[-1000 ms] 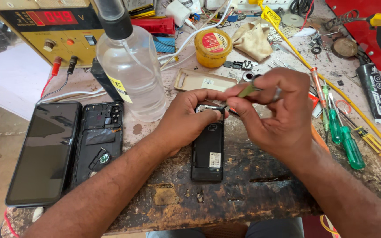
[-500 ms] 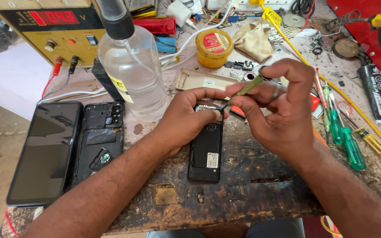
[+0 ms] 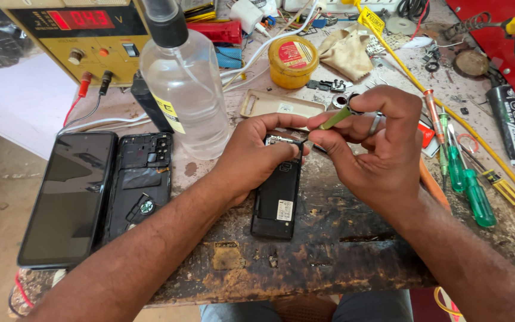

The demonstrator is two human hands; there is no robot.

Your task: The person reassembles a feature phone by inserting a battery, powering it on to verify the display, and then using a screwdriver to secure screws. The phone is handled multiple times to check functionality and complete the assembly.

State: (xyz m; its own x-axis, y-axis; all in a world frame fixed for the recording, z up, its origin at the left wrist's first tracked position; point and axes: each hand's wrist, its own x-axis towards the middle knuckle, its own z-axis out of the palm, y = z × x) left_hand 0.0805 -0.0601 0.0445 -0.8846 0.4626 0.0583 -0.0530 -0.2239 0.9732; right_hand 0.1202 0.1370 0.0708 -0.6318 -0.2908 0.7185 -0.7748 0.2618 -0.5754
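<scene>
A small black phone (image 3: pixel 277 194) with its back removed lies near the front edge of the worn counter (image 3: pixel 341 256), its long axis running away from the person. The left hand (image 3: pixel 256 154) curls closed over the phone's far end, pinning it down. The right hand (image 3: pixel 377 143), just beside it, pinches a slim green-handled tool (image 3: pixel 336 117) between thumb and fingers, tip angled leftward at that same far end. A clear plastic bottle (image 3: pixel 186 89) and a dismantled smartphone (image 3: pixel 99 194) sit toward the left edge.
</scene>
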